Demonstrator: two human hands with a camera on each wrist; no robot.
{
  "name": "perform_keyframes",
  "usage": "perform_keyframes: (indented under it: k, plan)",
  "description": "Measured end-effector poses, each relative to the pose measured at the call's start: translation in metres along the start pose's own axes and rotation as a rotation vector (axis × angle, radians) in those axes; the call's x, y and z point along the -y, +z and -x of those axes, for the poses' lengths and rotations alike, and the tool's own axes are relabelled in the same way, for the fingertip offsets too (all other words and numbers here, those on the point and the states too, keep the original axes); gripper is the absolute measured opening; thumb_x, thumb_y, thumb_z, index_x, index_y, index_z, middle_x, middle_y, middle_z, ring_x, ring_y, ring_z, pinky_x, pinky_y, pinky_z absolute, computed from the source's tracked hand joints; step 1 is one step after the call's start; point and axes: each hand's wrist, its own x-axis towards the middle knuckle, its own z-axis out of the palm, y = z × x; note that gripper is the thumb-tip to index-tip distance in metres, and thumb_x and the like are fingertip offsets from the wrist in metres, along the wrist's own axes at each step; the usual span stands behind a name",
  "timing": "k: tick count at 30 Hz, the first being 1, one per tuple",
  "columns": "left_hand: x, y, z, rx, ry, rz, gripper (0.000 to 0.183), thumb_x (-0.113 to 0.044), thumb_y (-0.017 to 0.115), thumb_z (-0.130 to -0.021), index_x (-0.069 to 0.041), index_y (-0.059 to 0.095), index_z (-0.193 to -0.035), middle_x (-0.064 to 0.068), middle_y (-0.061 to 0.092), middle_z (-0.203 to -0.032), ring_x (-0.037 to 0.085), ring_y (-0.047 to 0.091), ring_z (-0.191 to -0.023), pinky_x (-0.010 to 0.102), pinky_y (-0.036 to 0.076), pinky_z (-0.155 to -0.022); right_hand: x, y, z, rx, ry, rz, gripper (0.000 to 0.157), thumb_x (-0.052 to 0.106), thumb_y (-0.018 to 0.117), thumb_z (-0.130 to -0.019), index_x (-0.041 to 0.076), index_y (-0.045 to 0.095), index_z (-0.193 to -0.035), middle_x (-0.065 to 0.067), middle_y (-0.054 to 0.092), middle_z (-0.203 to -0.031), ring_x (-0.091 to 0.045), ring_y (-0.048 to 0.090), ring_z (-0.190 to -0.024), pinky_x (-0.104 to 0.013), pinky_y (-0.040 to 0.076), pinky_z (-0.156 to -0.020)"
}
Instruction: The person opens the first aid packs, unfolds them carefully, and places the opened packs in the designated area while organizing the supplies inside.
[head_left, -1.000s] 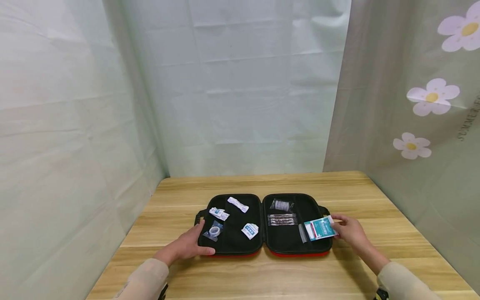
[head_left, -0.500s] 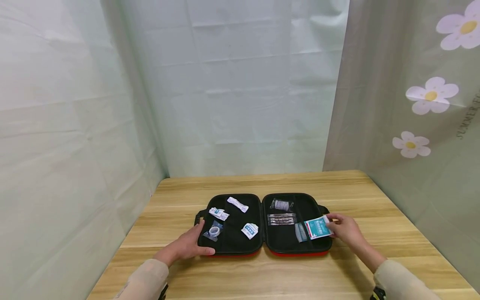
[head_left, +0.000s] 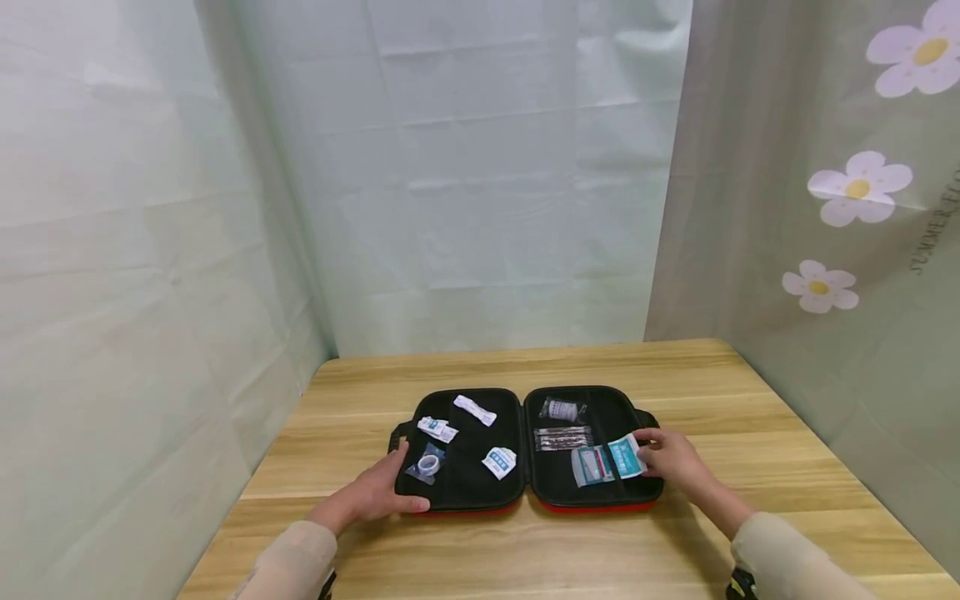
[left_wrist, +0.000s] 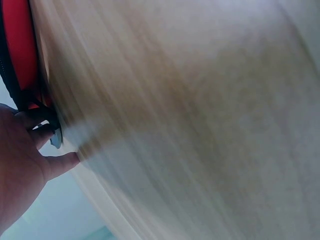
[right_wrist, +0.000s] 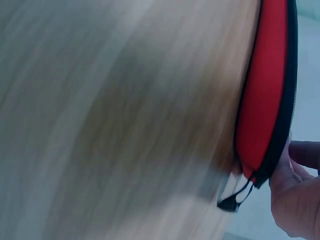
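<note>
See table (head_left: 540,550), open case (head_left: 480,492) on it. Rests left grip (head_left: 377,486) on case's left edge, thumb spread, nothing pinched. Pinches packet (head_left: 628,456) at its right end with right grip (head_left: 670,461), fingers nearly closed; has it in case's right half, partly under strap (head_left: 611,462). Has tape (head_left: 428,465) in left half.

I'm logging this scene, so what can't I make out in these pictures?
Head view: print on the held packet, too small; the strap hides a strip of it and the right hand covers one end.
Head view: the end of the lettering, cut off by the right edge.
Left wrist view: part of the left hand, cut off by the left edge.
Right wrist view: the packet, hidden by the case.
</note>
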Motion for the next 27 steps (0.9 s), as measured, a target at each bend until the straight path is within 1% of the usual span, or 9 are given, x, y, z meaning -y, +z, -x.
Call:
perform_keyframes:
  k: [2,5,7,9,12,16,19,21,27]
  plan:
    - [0.001,0.001,0.0,0.003,-0.006,0.003,0.123,-0.058,0.081,-0.072,0.005,0.016,-0.155,0.03,0.026,-0.156,0.047,0.028,-0.141,0.061,0.025,-0.112,0.0,0.006,-0.001,0.011,-0.005,-0.009,0.031,-0.01,0.053,-0.092,-0.017,0.056,-0.121,-0.023,0.062,-0.097,-0.023,0.062,-0.076,-0.039,0.06,-0.067]
    - [0.0,0.001,0.0,0.007,-0.026,0.009,0.124,-0.06,0.081,-0.071,0.003,0.016,-0.156,0.029,0.025,-0.157,0.046,0.027,-0.142,0.061,0.024,-0.113,0.001,0.013,-0.002,0.012,-0.005,-0.013,0.03,-0.011,0.051,-0.092,-0.018,0.057,-0.12,-0.026,0.059,-0.103,-0.023,0.062,-0.076,-0.039,0.06,-0.066]
    - [0.0,0.0,0.0,0.005,-0.03,0.004,0.124,-0.06,0.081,-0.071,0.003,0.016,-0.156,0.029,0.025,-0.157,0.046,0.027,-0.142,0.061,0.024,-0.113,0.002,0.017,-0.003,0.013,0.001,-0.023,0.029,-0.012,0.05,-0.092,-0.019,0.057,-0.119,-0.027,0.059,-0.103,-0.022,0.063,-0.076,-0.038,0.06,-0.066]
    - [-0.001,0.0,0.0,0.0,-0.026,-0.004,0.123,-0.059,0.081,-0.071,0.003,0.017,-0.156,0.029,0.026,-0.156,0.046,0.028,-0.142,0.061,0.024,-0.112,0.004,0.021,-0.004,0.016,0.002,-0.027,0.028,-0.013,0.049,-0.092,-0.02,0.057,-0.118,-0.025,0.06,-0.1,-0.022,0.063,-0.075,-0.038,0.06,-0.065]
    - [-0.001,0.0,0.0,-0.006,-0.019,-0.013,0.123,-0.059,0.082,-0.072,0.004,0.017,-0.156,0.03,0.026,-0.156,0.047,0.028,-0.141,0.061,0.025,-0.112,0.006,0.027,-0.005,0.023,0.013,-0.041,0.029,-0.013,0.048,-0.091,-0.02,0.057,-0.117,-0.019,0.062,-0.091,-0.022,0.062,-0.073,-0.038,0.06,-0.065]
    - [-0.001,0.0,0.001,-0.004,-0.025,-0.012,0.123,-0.059,0.081,-0.071,0.003,0.017,-0.156,0.029,0.026,-0.156,0.047,0.028,-0.142,0.061,0.025,-0.112,0.009,0.035,-0.007,0.024,0.039,-0.062,0.032,-0.014,0.046,-0.088,-0.019,0.058,-0.117,-0.014,0.06,-0.085,-0.019,0.059,-0.07,-0.034,0.059,-0.062]
    - [-0.002,0.0,0.001,0.0,-0.036,-0.01,0.124,-0.06,0.081,-0.071,0.003,0.017,-0.156,0.029,0.026,-0.156,0.047,0.028,-0.142,0.061,0.024,-0.112,0.009,0.038,-0.008,0.024,0.061,-0.078,0.036,-0.015,0.044,-0.083,-0.019,0.058,-0.116,-0.012,0.06,-0.082,-0.018,0.058,-0.068,-0.03,0.057,-0.06]
    - [-0.003,-0.001,0.002,0.003,-0.044,-0.009,0.124,-0.061,0.081,-0.07,0.002,0.017,-0.156,0.029,0.026,-0.156,0.047,0.027,-0.142,0.062,0.024,-0.112,0.01,0.038,-0.009,0.021,0.075,-0.087,0.035,-0.016,0.044,-0.082,-0.019,0.058,-0.114,-0.011,0.06,-0.08,-0.018,0.058,-0.067,-0.03,0.056,-0.059]
    - [-0.004,-0.001,0.002,0.009,-0.054,-0.005,0.124,-0.061,0.081,-0.07,0.002,0.017,-0.156,0.029,0.025,-0.157,0.047,0.027,-0.142,0.062,0.024,-0.112,0.011,0.038,-0.008,0.027,0.114,-0.074,0.029,-0.012,0.047,-0.087,-0.021,0.057,-0.113,-0.014,0.059,-0.081,-0.018,0.057,-0.066,-0.03,0.056,-0.059]
